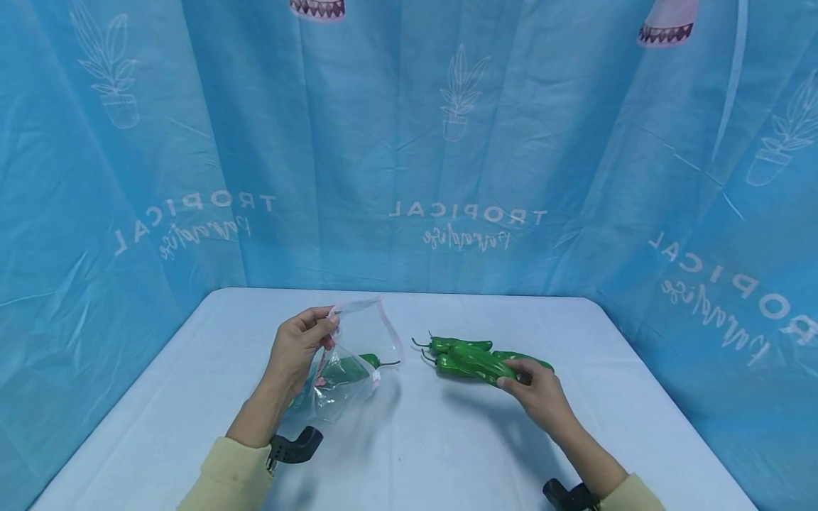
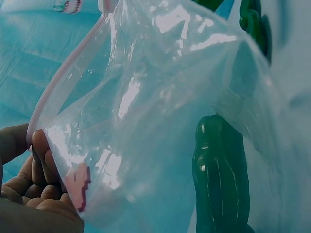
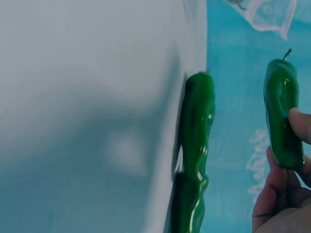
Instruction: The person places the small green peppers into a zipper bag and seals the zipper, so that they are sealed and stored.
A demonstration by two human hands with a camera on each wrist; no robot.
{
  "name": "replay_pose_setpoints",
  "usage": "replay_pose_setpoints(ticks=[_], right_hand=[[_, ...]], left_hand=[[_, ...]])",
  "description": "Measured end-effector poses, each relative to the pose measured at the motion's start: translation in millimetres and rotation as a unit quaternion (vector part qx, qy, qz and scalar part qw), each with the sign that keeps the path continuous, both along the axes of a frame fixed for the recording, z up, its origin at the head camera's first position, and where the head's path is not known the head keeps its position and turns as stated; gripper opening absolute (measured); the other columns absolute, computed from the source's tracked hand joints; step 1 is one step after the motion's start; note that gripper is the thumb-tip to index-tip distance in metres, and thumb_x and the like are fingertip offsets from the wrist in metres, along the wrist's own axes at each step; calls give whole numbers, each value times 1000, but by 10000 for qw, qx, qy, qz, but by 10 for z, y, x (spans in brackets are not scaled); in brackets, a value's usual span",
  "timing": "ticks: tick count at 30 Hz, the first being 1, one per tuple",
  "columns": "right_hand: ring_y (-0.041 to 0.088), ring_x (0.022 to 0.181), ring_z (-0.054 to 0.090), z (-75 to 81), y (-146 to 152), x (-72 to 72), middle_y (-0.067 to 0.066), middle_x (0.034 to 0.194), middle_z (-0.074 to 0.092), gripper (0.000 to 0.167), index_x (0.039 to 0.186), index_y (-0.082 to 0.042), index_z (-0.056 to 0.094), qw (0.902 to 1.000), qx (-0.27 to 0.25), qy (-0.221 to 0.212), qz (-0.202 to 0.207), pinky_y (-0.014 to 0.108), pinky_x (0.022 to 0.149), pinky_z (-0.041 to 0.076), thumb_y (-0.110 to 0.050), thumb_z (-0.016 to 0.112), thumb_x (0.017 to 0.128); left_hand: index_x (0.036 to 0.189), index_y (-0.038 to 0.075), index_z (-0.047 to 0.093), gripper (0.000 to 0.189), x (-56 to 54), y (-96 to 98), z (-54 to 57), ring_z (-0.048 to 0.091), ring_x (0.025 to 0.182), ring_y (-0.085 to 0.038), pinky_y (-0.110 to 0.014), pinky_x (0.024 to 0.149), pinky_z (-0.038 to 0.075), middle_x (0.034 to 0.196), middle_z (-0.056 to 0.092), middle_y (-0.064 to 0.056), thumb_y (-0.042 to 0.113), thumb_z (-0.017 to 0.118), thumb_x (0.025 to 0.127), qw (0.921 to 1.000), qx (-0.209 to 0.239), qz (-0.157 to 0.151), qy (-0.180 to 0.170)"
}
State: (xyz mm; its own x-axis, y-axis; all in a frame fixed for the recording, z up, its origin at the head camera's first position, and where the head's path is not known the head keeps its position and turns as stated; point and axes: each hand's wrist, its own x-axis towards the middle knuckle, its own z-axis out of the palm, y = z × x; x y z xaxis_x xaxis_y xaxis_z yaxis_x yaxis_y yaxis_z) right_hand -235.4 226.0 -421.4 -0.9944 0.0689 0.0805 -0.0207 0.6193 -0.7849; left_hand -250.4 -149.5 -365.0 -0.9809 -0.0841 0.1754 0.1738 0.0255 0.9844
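Green pepper (image 3: 281, 94) pinched by right grip (image 1: 540, 395) looks airborne only from right wrist; left (image 1: 295, 351) pinches bag (image 2: 141, 121).

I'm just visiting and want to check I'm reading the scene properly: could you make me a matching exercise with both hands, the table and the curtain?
Things:
1. Left hand
2. Table
3. Right hand
4. Curtain

Colours or states:
A. Gripping a green pepper
B. Blue, with pale lettering
C. Pinching the edge of a clear bag
D. White

Right pairs: 1-C, 2-D, 3-A, 4-B.
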Motion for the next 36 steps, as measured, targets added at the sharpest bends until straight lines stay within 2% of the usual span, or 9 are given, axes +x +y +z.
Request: replay_pose_setpoints(ticks=[4,8,13,22,28,36], right_hand=[[15,82,53,28,-106,-2,7,101,63,40,121,-10,62,9998,-78,72,153,23,63,46,-20,71,83],[15,74,47,61,-193,0,6,88,59,37,119,-12,63,9994,-71,160,287,24,56,42,-18,71,83],[16,72,46,111,-308,-22,5,83,56,36,117,-13,64,9985,-32,332,430,24,55,40,-16,71,83],[14,73,46,216,-559,-102,1,85,58,32,112,-16,66,9955,259,575,707,25,58,40,-19,73,81],[14,79,50,267,-707,-187,0,93,62,31,111,-16,66,9950,364,511,777,27,66,42,-20,73,81],[14,76,50,347,-888,-253,-1,93,62,29,110,-15,67,9920,443,608,1017,27,61,43,-20,73,81]], left_hand=[[120,-5,56,40,0,-3,-3,53,64,-4,-18,63,48,77,58,9,24,62,91,10000,21,-2,17],[119,-3,57,39,-1,-3,0,54,64,-4,-17,63,48,76,58,9,24,62,91,10000,24,-3,6],[119,-2,58,38,-3,0,7,54,64,-4,-18,63,48,76,58,9,24,62,91,10000,16,1,-22],[119,-1,59,38,8,11,7,53,64,-5,-20,66,48,76,59,9,25,62,91,10000,-54,14,-63],[116,0,59,36,9,22,0,54,65,-6,-21,67,48,77,59,8,26,63,91,10000,-52,9,-48],[118,-3,57,40,8,33,1,53,64,-6,-20,67,48,77,59,8,26,63,91,10000,-21,-47,-22]])
